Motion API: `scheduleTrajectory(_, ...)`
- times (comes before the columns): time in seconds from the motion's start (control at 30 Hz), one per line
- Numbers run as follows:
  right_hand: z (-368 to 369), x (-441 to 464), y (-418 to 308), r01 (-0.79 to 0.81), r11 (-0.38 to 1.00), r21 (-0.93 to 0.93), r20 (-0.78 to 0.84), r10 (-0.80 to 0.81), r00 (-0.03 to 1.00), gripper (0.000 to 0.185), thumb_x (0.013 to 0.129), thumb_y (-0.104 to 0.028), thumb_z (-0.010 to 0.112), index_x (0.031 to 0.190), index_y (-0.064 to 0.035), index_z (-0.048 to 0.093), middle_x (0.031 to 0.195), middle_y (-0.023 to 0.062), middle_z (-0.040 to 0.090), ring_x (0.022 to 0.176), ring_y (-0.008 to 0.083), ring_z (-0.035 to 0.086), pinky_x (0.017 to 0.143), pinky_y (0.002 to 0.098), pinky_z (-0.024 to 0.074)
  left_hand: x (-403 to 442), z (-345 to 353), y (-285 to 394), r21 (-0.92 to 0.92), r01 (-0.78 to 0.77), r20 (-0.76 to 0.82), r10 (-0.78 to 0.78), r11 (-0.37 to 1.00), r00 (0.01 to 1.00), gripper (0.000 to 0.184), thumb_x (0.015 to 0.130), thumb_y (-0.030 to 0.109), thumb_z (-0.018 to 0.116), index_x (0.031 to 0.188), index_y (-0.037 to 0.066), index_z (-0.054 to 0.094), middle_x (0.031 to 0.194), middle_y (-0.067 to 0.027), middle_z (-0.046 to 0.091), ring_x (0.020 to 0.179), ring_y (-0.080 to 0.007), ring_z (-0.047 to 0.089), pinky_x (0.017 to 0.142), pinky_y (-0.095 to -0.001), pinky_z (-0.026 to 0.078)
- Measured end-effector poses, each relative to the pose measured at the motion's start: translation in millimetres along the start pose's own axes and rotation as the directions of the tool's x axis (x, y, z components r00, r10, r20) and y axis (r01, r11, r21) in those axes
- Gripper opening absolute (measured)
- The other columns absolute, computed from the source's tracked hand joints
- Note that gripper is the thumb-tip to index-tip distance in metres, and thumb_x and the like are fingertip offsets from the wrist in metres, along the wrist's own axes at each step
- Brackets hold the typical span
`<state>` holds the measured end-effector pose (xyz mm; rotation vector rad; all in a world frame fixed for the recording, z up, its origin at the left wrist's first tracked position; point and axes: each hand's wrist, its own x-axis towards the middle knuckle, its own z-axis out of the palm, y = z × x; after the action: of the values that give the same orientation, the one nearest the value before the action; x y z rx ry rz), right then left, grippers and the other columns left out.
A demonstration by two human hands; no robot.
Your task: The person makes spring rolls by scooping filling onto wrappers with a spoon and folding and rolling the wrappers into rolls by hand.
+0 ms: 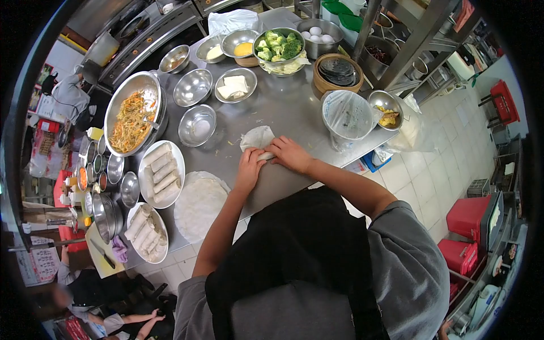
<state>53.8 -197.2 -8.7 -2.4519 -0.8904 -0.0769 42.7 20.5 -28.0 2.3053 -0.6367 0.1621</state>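
Observation:
Both hands are on a partly rolled spring roll [258,139] on the steel table; its thin white wrapper still lies flat beyond the fingers. My left hand [250,166] has its fingers closed over the left end of the roll. My right hand [289,153] presses on the right end, fingers bent round it. To the left is a stack of round wrappers [199,207]. Finished rolls lie on an oval plate [180,160] and on a second oval plate [164,249] nearer me. A large steel bowl [109,122] holds shredded vegetable filling [131,126].
Small steel bowls, one with white blocks [233,86], stand beyond my hands. Farther back are broccoli [277,45], eggs [317,36] and a bamboo steamer [317,86]. A plastic-lined container [349,122] stands at the right edge. A knife [102,254] lies on a board, lower left, near other people.

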Motion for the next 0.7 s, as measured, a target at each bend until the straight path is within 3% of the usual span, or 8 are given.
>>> scheduleTrajectory(0.27, 9, 4, 10, 0.002, 0.997, 0.08, 0.006, -0.002, 1.0, 0.039, 0.084, -0.024, 0.072, 0.12, -0.0121, 0.063, 0.117, 0.007, 0.057, 0.112, 0.0308, 0.053, 0.096, 0.0437, 0.045, -2, -1, 10, 0.059, 0.05, 0.038, -0.053, 0.997, 0.998, 0.045, 0.089, 0.015, 0.068, 0.131, 0.004, 0.055, 0.127, -0.0164, 0.051, 0.117, -0.0379, 0.05, 0.102, -0.0466, 0.042)
scheduleTrajectory(0.37, 5, 3, 7, -0.015, 0.996, 0.093, 0.006, 0.014, 1.0, 0.039, 0.085, -0.024, 0.071, 0.121, -0.0125, 0.063, 0.116, 0.0066, 0.057, 0.111, 0.0306, 0.052, 0.096, 0.0442, 0.0444, -2, 2, 12, 0.04, 0.068, -0.028, -0.067, 0.997, 0.997, 0.047, 0.088, 0.015, 0.07, 0.131, 0.003, 0.055, 0.13, -0.0171, 0.048, 0.118, -0.0386, 0.049, 0.101, -0.0477, 0.041)
scheduleTrajectory(0.7, 6, 4, 10, -0.035, 0.992, 0.123, 0.042, 0.03, 0.999, 0.036, 0.087, -0.024, 0.069, 0.121, -0.0121, 0.064, 0.116, 0.0069, 0.057, 0.113, 0.0303, 0.051, 0.098, 0.0447, 0.0418, 3, 9, 1, 0.09, 0.08, -0.039, -0.077, 0.993, 0.996, 0.048, 0.082, 0.018, 0.077, 0.121, 0.001, 0.055, 0.129, -0.0176, 0.046, 0.117, -0.0396, 0.048, 0.099, -0.048, 0.041)
